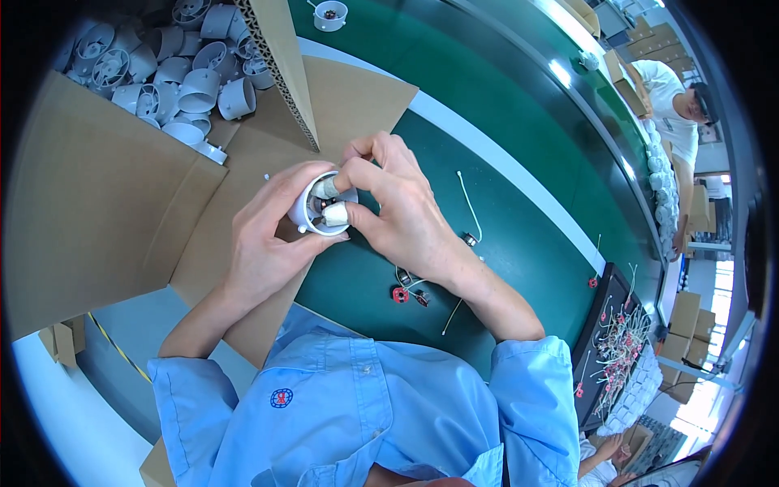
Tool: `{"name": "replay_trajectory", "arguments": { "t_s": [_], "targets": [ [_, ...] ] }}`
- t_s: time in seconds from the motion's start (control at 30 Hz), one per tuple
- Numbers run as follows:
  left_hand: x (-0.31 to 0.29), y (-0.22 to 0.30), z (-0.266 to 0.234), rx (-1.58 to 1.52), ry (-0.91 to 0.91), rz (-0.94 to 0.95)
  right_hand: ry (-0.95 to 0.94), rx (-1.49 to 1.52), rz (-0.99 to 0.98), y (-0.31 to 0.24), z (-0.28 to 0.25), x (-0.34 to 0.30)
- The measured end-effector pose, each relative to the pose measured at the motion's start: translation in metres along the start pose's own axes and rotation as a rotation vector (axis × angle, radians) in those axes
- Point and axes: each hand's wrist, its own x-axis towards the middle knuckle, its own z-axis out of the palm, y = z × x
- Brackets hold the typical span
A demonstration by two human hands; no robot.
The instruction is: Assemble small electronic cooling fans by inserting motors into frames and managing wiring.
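My left hand (272,227) is wrapped round a white plastic cup-shaped housing (301,214), tilted with its opening toward me. Thumb and forefinger of my right hand (406,211), their tips covered in white wrapping, reach into the housing. Between them sits a small dark part with copper windings (326,204), partly hidden by the fingers. Beside my right forearm lie a red round coil part (400,295) and a small dark coil part (422,299). A white wire (466,195) with a small metal end lies farther up the green table.
An open cardboard box (105,187) full of white housings (199,89) stands at left. Another white housing (329,16) rests on the green belt (422,57). A black tray (596,325) of red wired parts (621,349) lies right. Co-workers, one a person in white (669,101), are beyond.
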Motion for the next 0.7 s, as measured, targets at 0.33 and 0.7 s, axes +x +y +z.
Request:
{"name": "replay_trajectory", "arguments": {
  "t_s": [0.33,0.7],
  "targets": [
    [0.005,0.011,-0.005,0.163,-0.055,-0.042,-0.025,0.374,0.121,0.013,0.010,-0.007],
    [0.087,-0.088,-0.039,1.621,-0.090,0.136,0.373,-0.286,0.468,0.176,-0.091,-0.015]
  ]
}}
